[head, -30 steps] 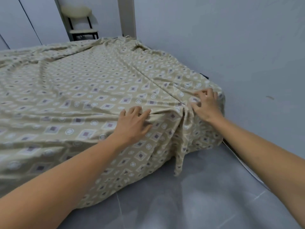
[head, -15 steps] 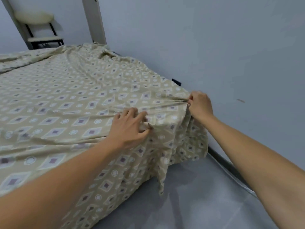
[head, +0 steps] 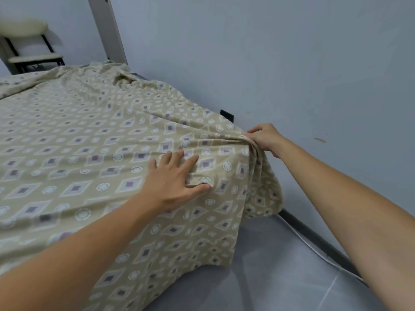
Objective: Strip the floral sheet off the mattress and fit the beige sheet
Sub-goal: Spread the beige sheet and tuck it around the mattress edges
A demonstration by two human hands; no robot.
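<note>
I can't see the mattress at all under the beige sheet (its left side runs off frame), and the chair is blurred and cropped.

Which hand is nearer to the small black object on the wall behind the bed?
The right. The right hand pinches the beige sheet at the bed corner, just below and right of the black object. The left hand lies flat on the sheet, farther away.
</note>
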